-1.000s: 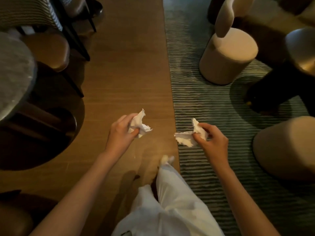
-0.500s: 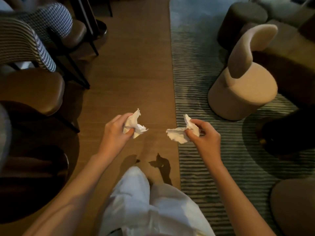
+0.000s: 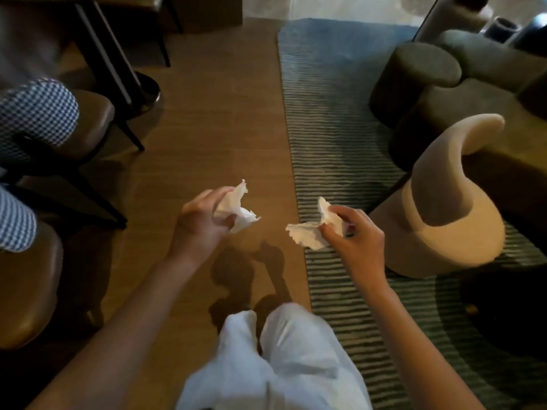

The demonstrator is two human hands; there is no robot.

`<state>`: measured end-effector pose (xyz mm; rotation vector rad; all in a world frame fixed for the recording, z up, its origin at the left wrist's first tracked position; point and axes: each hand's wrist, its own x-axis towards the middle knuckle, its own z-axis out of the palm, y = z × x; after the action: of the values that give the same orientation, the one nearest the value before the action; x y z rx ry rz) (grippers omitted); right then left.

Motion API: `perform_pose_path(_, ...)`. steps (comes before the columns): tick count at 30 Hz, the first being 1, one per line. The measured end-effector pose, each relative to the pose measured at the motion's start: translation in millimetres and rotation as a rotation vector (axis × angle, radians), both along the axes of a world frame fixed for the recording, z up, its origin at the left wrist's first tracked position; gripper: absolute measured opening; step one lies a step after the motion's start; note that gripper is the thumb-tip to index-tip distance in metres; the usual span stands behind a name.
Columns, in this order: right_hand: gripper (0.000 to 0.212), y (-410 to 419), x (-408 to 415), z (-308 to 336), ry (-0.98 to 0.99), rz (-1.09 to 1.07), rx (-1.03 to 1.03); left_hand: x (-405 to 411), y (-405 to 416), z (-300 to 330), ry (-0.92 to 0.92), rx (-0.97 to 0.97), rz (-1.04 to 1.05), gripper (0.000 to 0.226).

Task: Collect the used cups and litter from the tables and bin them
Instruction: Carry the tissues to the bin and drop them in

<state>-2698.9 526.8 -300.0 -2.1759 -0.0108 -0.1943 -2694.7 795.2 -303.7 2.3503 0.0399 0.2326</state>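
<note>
Café lounge: chairs (image 3: 88, 125), stools (image 3: 453, 226), rug (image 3: 331, 128).

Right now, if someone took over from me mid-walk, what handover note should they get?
Left hand: grip closed on a crumpled white napkin.
Right hand: pinching a second crumpled napkin.
Position: standing on the wooden floor beside the striped rug, brown chairs to the left, beige stool to the right.
Done: two pieces of litter picked up.
Left: no bin or cups in view; find the bin, drop both napkins, then collect cups.
</note>
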Motion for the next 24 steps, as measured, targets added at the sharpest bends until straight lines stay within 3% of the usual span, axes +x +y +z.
perform_pose_path(12,0.032,-41,332,-14,0.107,-0.181,0.089,379,-25,-4,0.022,0.011,-0.166,0.046)
perform_pose_path(17,0.032,-47,480,3,0.075,-0.155,0.065,528,-30,7,0.023,0.042,-0.181,0.047)
perform_pose_path(24,0.032,-29,681,-9,0.062,-0.129,0.061,707,-23,-27,0.078,-0.030,-0.141,0.047)
